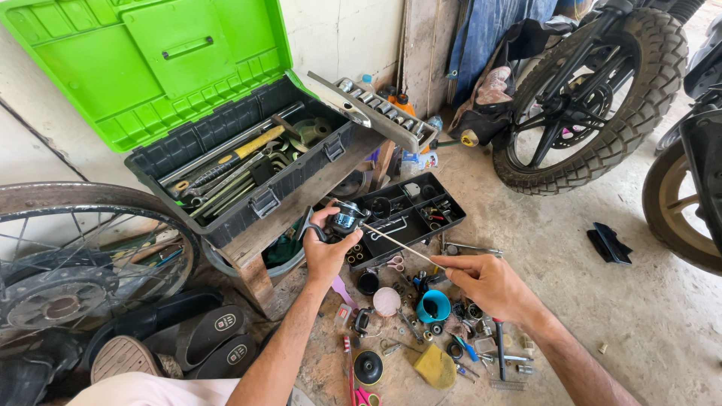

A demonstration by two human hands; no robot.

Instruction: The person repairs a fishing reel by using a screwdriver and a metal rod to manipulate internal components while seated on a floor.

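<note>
My left hand [325, 252] grips a small dark round metal part [347, 218] and holds it up over the floor. My right hand [489, 284] pinches the near end of a thin pale stick [400, 244], whose far tip touches the part. Below the hands, several small parts and tools lie scattered on the concrete: a blue cup [434, 306], a pale round lid [386, 301], a black disc [368, 368] and a yellow cloth [436, 366].
An open green and black toolbox [226, 150] full of tools rests on a wooden stool. A black parts tray [410, 214] and a socket rail [380, 109] lie beyond. A spoked wheel [68, 263] and sandals [195, 334] are at left, a motorcycle tyre [602, 98] at right.
</note>
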